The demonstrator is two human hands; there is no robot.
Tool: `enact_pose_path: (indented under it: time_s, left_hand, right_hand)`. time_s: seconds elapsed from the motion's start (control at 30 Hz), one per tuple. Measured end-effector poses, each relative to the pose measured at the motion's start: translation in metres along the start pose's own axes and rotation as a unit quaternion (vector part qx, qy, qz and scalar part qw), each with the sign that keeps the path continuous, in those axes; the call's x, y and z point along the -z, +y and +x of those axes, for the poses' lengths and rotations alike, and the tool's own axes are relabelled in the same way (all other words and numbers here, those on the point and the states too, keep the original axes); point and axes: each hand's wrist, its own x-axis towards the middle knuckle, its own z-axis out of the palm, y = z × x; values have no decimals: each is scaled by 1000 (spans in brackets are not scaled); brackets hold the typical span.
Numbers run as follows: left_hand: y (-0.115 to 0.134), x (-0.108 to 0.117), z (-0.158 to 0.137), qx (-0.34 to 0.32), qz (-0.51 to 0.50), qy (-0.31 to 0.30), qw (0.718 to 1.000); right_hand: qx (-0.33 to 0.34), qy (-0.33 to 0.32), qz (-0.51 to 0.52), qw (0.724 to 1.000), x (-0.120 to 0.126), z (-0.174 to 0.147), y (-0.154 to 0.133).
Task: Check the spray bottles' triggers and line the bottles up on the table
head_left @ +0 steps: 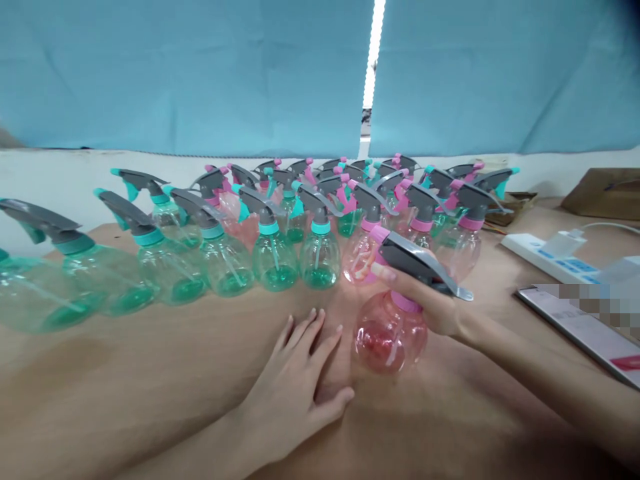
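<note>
My right hand (435, 303) is wrapped round the neck and trigger of a pink spray bottle (385, 337) with a grey and pink spray head. The bottle's see-through round body hangs below the fingers, close to the tabletop; whether its base touches the wood I cannot tell. Left of it, my left hand (295, 380) lies flat on the table (200, 380), fingers spread and holding nothing. Just beyond the hands stands a front row of spray bottles, green ones such as this green spray bottle (320, 257) on the left and pink ones on the right.
Several more green and pink spray bottles crowd behind the front row. On the right lie a white power strip (545, 257) with plugs and a phone (575, 320). A brown package (605, 193) sits at the back right. A blue curtain (200, 73) covers the wall.
</note>
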Motion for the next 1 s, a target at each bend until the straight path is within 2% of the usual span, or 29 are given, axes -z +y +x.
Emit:
enact_pose_path:
  time_s: [0.23, 0.5, 0.6, 0.77, 0.9, 1.0]
  left_hand:
    - [-2, -1, 1, -7, -4, 6, 1000]
    - [-3, -2, 0, -11, -23, 12, 1000]
    - [-3, -2, 0, -10, -21, 7, 1000]
    - [-4, -4, 0, -15, -14, 7, 1000]
    - [-4, -5, 0, -16, -18, 14, 1000]
    - [-4, -4, 0, -16, -11, 13, 1000]
  right_hand:
    - [-85, 18, -6, 996, 5, -6, 9]
    - [-52, -37, 46, 997, 2, -3, 1]
    - [-37, -32, 37, 998, 0, -1, 0]
    - [-79, 5, 26, 997, 2, -7, 15]
    - [-111, -12, 22, 993, 4, -9, 21]
    - [-108, -28, 41, 993, 4, -9, 18]
